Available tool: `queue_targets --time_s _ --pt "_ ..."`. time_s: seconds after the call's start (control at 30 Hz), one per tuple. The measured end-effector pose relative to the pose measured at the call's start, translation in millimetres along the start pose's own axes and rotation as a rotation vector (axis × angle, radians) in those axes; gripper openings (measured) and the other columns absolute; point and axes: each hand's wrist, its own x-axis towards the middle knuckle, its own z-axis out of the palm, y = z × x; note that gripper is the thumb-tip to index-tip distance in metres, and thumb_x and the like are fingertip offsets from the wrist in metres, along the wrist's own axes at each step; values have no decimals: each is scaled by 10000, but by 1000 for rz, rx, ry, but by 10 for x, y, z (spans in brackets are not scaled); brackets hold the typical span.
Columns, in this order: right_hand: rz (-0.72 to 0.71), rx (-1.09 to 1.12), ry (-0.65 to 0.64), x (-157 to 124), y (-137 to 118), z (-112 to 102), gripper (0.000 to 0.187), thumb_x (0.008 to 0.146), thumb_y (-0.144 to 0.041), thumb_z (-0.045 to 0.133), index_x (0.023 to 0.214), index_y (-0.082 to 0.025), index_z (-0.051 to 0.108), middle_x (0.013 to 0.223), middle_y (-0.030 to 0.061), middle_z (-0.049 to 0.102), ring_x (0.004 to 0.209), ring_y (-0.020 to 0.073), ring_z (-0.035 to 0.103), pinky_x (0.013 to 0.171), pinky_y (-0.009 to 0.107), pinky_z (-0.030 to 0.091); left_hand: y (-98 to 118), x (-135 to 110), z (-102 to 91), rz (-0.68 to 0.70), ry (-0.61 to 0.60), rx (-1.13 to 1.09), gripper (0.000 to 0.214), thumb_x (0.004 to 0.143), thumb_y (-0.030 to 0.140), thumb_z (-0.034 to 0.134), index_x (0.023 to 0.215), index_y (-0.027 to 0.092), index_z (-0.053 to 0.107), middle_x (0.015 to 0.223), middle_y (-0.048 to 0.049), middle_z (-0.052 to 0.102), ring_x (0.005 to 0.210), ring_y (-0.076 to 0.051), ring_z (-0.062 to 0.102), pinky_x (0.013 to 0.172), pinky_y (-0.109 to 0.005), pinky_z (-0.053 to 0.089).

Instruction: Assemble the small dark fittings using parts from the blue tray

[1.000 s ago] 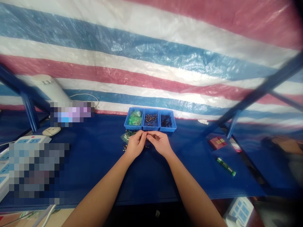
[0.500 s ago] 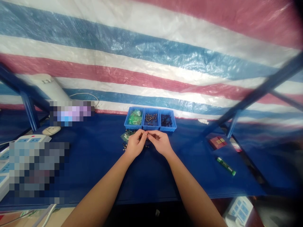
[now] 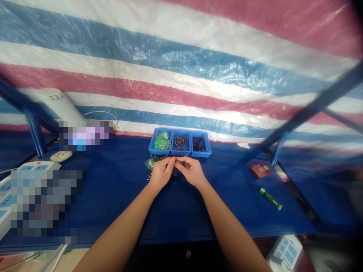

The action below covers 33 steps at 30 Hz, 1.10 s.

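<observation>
Between the fingertips of my two hands sits a small part point(image 3: 176, 161), nearly hidden and too tiny for me to identify from here. My left hand point(image 3: 162, 170) and right hand point(image 3: 193, 172) pinch at it from either side, thumbs almost meeting, so I read each grip as closed on it. Just beside the left hand, loose metal pieces point(image 3: 149, 175) and a green packet point(image 3: 151, 162) lie on the blue surface point(image 3: 241, 200). Directly beyond my hands three blue bins stand in a row: the left bin point(image 3: 159, 152) holds green bags, the middle bin point(image 3: 181, 153) brassy pieces, the right bin point(image 3: 201, 154) black ones. Against half a second ago, only my thumbs have shifted slightly; the bins and, well off to the right, the green stick point(image 3: 270, 199) stay put.
</observation>
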Motion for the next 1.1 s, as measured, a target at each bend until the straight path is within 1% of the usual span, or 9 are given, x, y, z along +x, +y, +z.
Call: queue_targets --time_s 0.2,0.37,0.5,0.63,0.7,0.77,0.83,1.0,1.1 --pt "-17 -13 30 14 13 -21 243 800 -336 687 1010 -225 737 988 55 725 858 200 677 822 350 547 43 1 -17 2 -30 -14 345 940 403 462 688 179 537 587 29 542 550 -104 509 562 -219 399" --pt "-14 2 7 10 18 -12 255 802 -348 688 1017 -220 734 957 53 727 832 195 682 813 349 556 9 -4 3 14 -31 -16 438 959 404 412 597 174 500 532 21 515 511 -103 491 549 -228 392" --pt "-8 1 5 5 18 -3 272 795 -351 696 1023 -207 733 952 59 730 837 202 689 820 354 562 -17 -3 8 5 -22 -18 446 956 398 418 581 170 497 527 18 513 506 -101 483 541 -227 385" --pt "-28 -13 29 9 3 -13 256 801 -350 689 1010 -211 737 991 64 729 880 214 689 842 362 560 -1 -4 -7 -13 -33 -40 355 944 395 451 677 176 532 571 23 532 537 -105 501 551 -220 393" --pt "-19 -14 40 11 -4 -18 258 802 -354 688 1011 -210 737 985 65 731 870 214 691 828 360 565 13 -7 -11 -9 -40 -74 296 941 392 463 747 183 546 584 29 538 544 -108 511 563 -221 404" --pt "-3 -6 42 11 -6 -19 267 801 -357 689 1016 -206 734 978 66 733 862 214 693 818 359 569 23 -8 -11 1 -44 -100 270 941 386 465 775 187 542 586 32 538 545 -109 516 572 -223 411" --pt "0 8 40 12 -3 -15 277 794 -358 697 1022 -202 732 978 67 734 865 215 695 826 363 569 23 -7 -8 4 -42 -96 279 944 378 459 755 187 530 582 32 535 543 -108 515 574 -225 409" --pt "-12 40 11 10 12 3 290 788 -353 705 1035 -203 727 964 65 737 853 213 697 836 372 568 7 -4 -5 7 -37 -30 395 960 365 419 619 175 485 548 25 508 517 -99 489 555 -230 386" --pt "-11 33 13 8 13 2 279 799 -352 695 1035 -208 730 983 64 735 872 216 696 841 371 567 18 -2 -10 -2 -33 -20 410 957 380 425 606 174 479 542 27 505 512 -97 487 542 -228 379"
